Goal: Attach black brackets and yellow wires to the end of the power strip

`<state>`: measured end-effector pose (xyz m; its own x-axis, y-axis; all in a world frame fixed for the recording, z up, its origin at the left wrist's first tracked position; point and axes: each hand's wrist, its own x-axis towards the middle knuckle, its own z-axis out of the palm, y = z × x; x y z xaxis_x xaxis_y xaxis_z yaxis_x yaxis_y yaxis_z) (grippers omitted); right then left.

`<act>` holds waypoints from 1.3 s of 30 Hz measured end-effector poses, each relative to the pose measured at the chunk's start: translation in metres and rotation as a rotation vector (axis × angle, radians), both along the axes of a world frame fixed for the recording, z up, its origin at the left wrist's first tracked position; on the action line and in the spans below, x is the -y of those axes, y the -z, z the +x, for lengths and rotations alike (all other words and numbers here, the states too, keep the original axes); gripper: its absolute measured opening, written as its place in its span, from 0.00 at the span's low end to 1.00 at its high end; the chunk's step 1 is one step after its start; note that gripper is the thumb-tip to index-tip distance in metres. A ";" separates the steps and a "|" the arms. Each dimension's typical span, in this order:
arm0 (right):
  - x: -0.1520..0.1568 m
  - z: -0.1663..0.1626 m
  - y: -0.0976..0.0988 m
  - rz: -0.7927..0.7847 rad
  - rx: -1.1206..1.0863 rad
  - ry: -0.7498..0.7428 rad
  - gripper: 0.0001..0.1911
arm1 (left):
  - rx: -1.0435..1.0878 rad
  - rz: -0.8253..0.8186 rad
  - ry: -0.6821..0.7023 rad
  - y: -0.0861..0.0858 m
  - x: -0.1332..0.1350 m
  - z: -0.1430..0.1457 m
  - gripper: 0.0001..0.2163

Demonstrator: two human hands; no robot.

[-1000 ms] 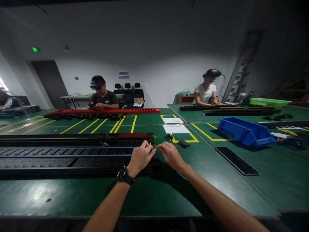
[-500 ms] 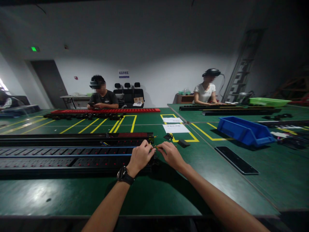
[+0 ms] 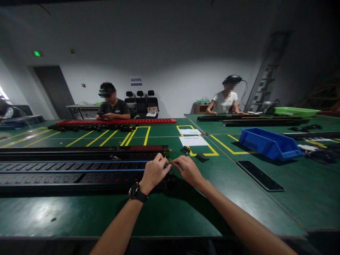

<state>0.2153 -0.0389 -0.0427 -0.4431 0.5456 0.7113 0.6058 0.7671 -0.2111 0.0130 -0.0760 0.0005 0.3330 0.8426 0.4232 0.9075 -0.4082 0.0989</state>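
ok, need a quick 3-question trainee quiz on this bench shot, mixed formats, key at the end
1. Multiple choice. What does the right hand pinch at its fingertips?
A) a long red slotted rail
B) a thin yellowish wire
C) a shallow bright-green plastic tray

2. True or false. The blue open-topped plastic bin stands farther from the camera than the flat black rectangular phone.

3. Fill in. The black round-faced watch is worn on the wrist of the ____ arm.

Key
1: B
2: True
3: left; it sits just behind the left hand.
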 end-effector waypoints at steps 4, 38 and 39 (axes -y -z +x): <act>0.001 0.000 -0.001 0.003 0.000 0.002 0.06 | 0.001 0.021 0.004 0.000 0.002 0.001 0.11; 0.002 -0.002 -0.001 0.005 0.010 -0.014 0.05 | 0.017 0.011 -0.052 0.001 -0.001 0.000 0.06; 0.003 -0.002 -0.001 0.004 0.012 -0.015 0.05 | 0.015 0.002 -0.052 0.001 -0.001 0.000 0.06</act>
